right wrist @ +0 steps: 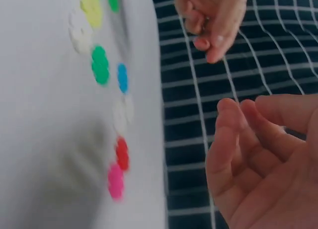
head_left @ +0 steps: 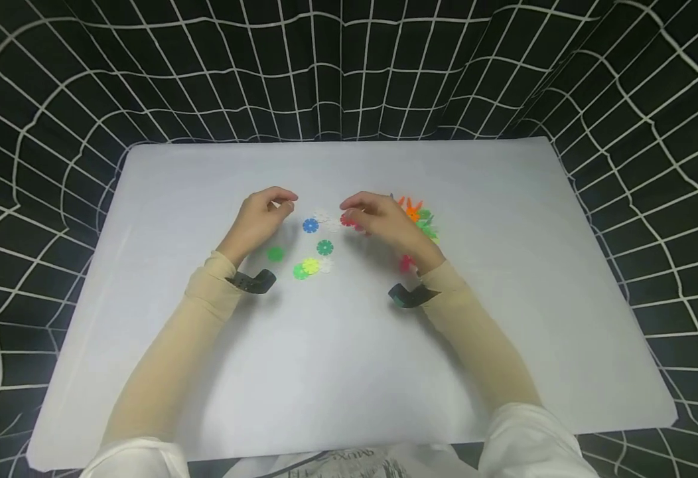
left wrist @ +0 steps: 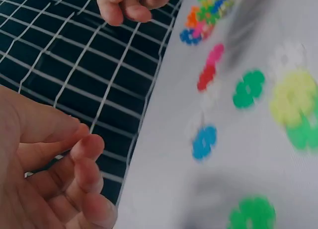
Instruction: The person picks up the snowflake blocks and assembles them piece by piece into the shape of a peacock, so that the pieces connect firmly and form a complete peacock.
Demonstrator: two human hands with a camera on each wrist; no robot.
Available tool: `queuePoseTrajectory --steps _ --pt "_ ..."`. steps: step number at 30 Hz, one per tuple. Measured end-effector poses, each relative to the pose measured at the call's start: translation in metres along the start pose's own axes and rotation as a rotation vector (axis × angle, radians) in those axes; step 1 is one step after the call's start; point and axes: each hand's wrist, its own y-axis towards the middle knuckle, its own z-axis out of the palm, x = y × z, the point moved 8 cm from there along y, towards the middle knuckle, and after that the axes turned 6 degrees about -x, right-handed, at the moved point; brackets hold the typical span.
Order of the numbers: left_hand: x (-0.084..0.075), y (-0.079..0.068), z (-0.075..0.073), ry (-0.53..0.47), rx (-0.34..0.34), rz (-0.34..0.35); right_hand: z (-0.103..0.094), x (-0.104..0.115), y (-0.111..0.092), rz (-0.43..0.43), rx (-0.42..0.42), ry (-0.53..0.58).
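Observation:
My left hand (head_left: 257,218) hovers above the table at the left of some flower-shaped plastic discs, fingers loosely bent and holding nothing. Facing it, my right hand (head_left: 387,220) is also raised, thumb and fingertips close together with nothing between them in the right wrist view. A blue disc (head_left: 310,226) and a dark green disc (head_left: 324,247) lie between the hands. Below the right fingers are a red disc (right wrist: 122,153) and a pink disc (right wrist: 116,181), partly hidden in the head view. Nearer my body, a yellow disc (head_left: 310,265) overlaps a light green one (head_left: 300,272).
Right of my right hand lies a cluster of colourful pieces, with an orange piece (head_left: 413,212) on top. A single green disc (head_left: 275,254) is near my left wrist. The white table (head_left: 337,372) is surrounded by dark cloth with white netting (head_left: 349,73).

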Motion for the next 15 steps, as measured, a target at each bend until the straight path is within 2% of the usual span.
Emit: queuePoseTrajectory --steps 4,7,10,15 --pt "0.022 -0.008 -0.004 0.053 0.043 -0.010 0.031 -0.002 0.010 -0.010 0.101 -0.110" --pt "0.039 -0.014 -0.002 0.090 0.099 -0.009 0.047 -0.007 0.016 -0.044 0.142 -0.207" --pt "0.051 -0.021 0.001 0.126 0.162 0.002 0.056 -0.010 0.020 -0.080 0.160 -0.306" --pt "0.064 -0.032 0.006 0.191 0.239 0.011 0.070 -0.011 0.022 -0.163 0.202 -0.448"
